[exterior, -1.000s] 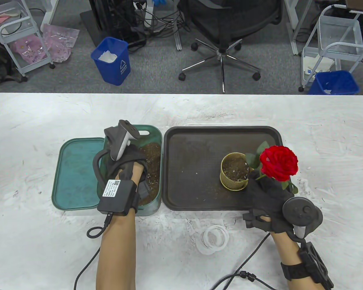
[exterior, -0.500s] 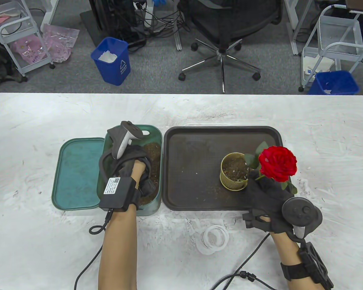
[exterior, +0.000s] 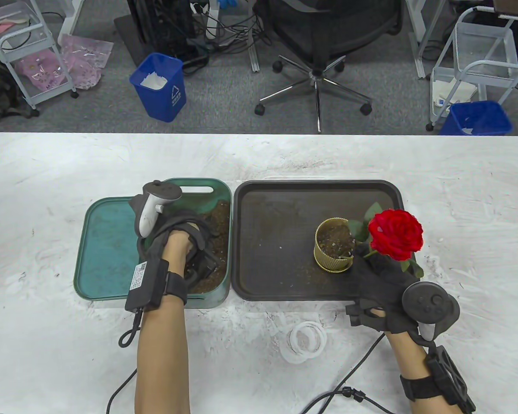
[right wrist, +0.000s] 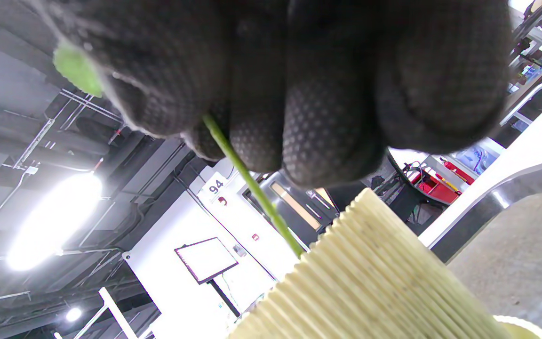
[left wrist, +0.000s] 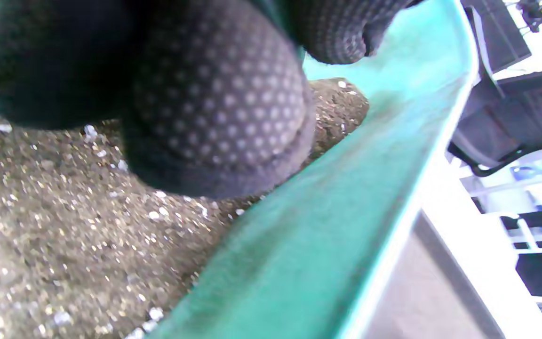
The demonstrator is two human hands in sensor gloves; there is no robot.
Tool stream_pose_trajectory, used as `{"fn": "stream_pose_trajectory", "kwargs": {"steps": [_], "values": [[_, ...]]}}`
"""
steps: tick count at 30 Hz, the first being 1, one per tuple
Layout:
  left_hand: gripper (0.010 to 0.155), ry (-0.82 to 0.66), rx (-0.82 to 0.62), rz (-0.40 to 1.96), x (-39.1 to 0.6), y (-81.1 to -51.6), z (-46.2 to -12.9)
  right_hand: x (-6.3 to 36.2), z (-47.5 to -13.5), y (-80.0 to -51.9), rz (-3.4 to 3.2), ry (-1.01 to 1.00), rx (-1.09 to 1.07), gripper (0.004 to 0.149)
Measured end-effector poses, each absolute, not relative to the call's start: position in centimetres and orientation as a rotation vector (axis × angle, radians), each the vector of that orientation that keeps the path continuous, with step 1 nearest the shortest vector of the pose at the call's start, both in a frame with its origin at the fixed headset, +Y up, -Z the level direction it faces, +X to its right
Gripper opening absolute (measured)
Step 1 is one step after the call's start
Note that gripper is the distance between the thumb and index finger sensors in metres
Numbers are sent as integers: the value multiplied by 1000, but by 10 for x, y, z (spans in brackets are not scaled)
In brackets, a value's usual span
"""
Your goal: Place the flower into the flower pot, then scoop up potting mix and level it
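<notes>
Red flower (exterior: pixel 395 234) stem base hidden behind ribbed pot (exterior: pixel 334 250); left fingertips (left wrist: pixel 214 117) blurred.

We see grey carpet floor (exterior: pixel 224 103) beyond the far edge of the white, scuffed tabletop (exterior: pixel 69 172). Landmark: black office chair (exterior: pixel 323 39) on a five-star castor base, top centre. Left of the chair: tangle of cables (exterior: pixel 216 26) on the floor, then a blue bin (exterior: pixel 159 86) with white paper inside. Further left of the chair: white wire trolley (exterior: pixel 21 47) with pink bags (exterior: pixel 82 60) beside it. Right of the chair: another white trolley (exterior: pixel 479 60) and a second blue bin (exterior: pixel 477 118) at the tabletop's far edge. In the right wrist view we get a dark exposed ceiling with a bright lamp (right wrist: pixel 54 221) and a white wall marked "94" (right wrist: pixel 215 187).
</notes>
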State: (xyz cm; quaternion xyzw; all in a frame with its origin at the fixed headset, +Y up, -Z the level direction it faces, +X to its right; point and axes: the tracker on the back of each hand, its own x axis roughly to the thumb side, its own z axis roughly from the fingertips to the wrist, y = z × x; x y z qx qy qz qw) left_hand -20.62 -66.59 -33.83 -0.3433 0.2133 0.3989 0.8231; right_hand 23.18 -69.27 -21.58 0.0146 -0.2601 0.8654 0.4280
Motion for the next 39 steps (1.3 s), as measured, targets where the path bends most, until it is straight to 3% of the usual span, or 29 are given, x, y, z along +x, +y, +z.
{"fn": "stream_pose_trajectory", "kwargs": {"steps": [11,31,39], "values": [[57,463,-716,1057,-212,-665,-325,232,-216,-693,2158,-647,37,37],[56,435,-606,1270,-246,-632,-284,232,-215,-692,2150,-642,32,37],[56,290,-604,1304,-232,-618,-272,232,-215,-692,2152,-643,31,37]]}}
